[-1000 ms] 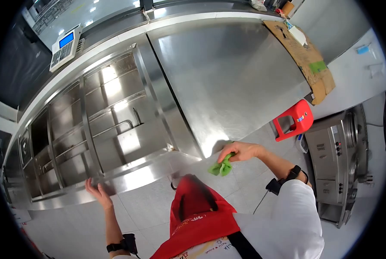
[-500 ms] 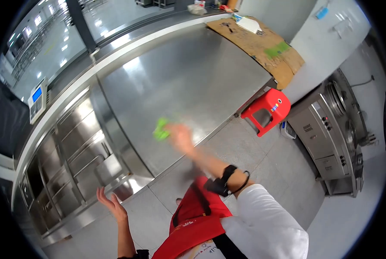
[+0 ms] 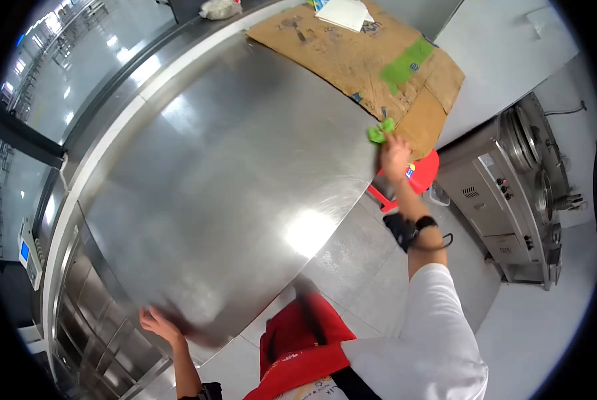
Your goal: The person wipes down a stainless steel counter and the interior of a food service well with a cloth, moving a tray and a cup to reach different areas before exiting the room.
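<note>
My right hand point(image 3: 396, 157) is closed on a bright green cloth point(image 3: 380, 131). It reaches to the right end of the steel table point(image 3: 225, 167), where the cloth lies against the edge of a flattened cardboard sheet point(image 3: 325, 50). Over the table's near left corner is my left hand point(image 3: 161, 325), holding nothing, its fingers apart and its shadow or reflection showing on the metal beside it.
Under the right end of the table a red plastic stool point(image 3: 424, 175) is partly hidden by my arm. Farther right stands a steel stove unit point(image 3: 498, 200). A scale with a blue display point(image 3: 29, 257) sits on the left ledge. White paper point(image 3: 344, 15) lies on the cardboard.
My right hand has swept the green cloth from the table's near middle rightward to the cardboard. My left hand has shifted slightly down and left in the view, which has turned.
</note>
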`<state>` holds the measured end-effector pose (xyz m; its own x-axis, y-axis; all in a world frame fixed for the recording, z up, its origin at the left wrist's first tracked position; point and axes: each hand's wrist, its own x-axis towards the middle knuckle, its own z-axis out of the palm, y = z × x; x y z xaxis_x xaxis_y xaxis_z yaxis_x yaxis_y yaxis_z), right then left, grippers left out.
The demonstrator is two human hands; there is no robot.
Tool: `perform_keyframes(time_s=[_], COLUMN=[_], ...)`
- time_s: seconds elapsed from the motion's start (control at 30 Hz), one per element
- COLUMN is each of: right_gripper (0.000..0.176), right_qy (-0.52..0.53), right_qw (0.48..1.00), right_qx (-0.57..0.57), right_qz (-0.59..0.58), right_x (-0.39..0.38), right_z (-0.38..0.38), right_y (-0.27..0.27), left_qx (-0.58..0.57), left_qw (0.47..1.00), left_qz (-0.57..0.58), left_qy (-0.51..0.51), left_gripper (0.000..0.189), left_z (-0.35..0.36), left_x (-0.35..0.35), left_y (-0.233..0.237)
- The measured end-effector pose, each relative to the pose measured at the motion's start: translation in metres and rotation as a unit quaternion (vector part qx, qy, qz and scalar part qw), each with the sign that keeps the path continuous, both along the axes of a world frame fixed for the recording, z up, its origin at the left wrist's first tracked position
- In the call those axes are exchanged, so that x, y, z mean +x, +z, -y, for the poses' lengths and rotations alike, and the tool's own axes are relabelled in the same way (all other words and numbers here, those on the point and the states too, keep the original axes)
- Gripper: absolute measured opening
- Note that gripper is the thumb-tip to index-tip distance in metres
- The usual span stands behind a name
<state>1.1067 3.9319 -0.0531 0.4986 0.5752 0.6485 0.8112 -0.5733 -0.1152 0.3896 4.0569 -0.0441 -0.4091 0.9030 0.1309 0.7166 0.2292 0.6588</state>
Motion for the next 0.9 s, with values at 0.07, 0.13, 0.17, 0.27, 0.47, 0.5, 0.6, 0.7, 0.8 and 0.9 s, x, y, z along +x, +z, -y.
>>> perform_keyframes(time_s=[0.07, 0.13, 0.17, 0.27, 0.47, 0.5, 0.6, 0.7, 0.8, 0.9], right_gripper=[0.017, 0.013, 0.016, 0.023, 0.033, 0.035, 0.037, 0.034, 0.02, 0.023], right_qy=[0.088, 0.128, 0.161, 0.457, 0.172, 0.073, -0.011, 0.157, 0.426, 0.6], right_qw=[0.992, 0.975, 0.931, 0.874, 0.982, 0.995, 0.998, 0.981, 0.785, 0.739], right_qx=[-0.064, -0.128, -0.238, 0.028, -0.045, -0.061, 0.045, -0.042, -0.152, -0.155], right_qz=[-0.07, -0.13, -0.225, -0.164, -0.061, -0.037, -0.047, -0.106, -0.425, -0.265], right_x=[-0.056, -0.172, -0.221, -0.284, -0.025, 0.004, -0.001, -0.158, -0.334, -0.362], right_z=[-0.03, -0.043, -0.047, -0.044, -0.103, -0.11, -0.143, -0.16, -0.143, -0.145], right_y=[-0.007, 0.004, -0.004, 0.028, 0.005, 0.009, 0.001, 0.004, 0.001, -0.003], left_qx=[-0.002, -0.002, -0.002, -0.005, -0.003, -0.007, -0.002, -0.019, -0.016, -0.001], left_qw=[0.998, 0.998, 0.999, 0.997, 0.996, 0.996, 0.996, 0.997, 0.995, 0.992], left_qz=[0.035, 0.033, 0.015, -0.039, -0.071, -0.081, -0.081, -0.067, -0.102, -0.126], left_qy=[0.047, 0.05, 0.048, 0.061, 0.045, 0.039, 0.023, 0.022, 0.01, -0.006], left_gripper=[0.054, 0.055, 0.055, 0.055, 0.052, 0.052, 0.052, 0.052, 0.053, 0.053], left_z=[-0.008, -0.008, -0.008, -0.005, -0.007, -0.007, -0.006, -0.006, -0.005, -0.002], left_x=[0.007, 0.011, 0.009, 0.014, 0.005, 0.005, 0.014, 0.021, 0.014, 0.01], left_y=[-0.005, -0.003, -0.004, -0.003, -0.017, -0.016, -0.008, -0.002, -0.006, -0.008])
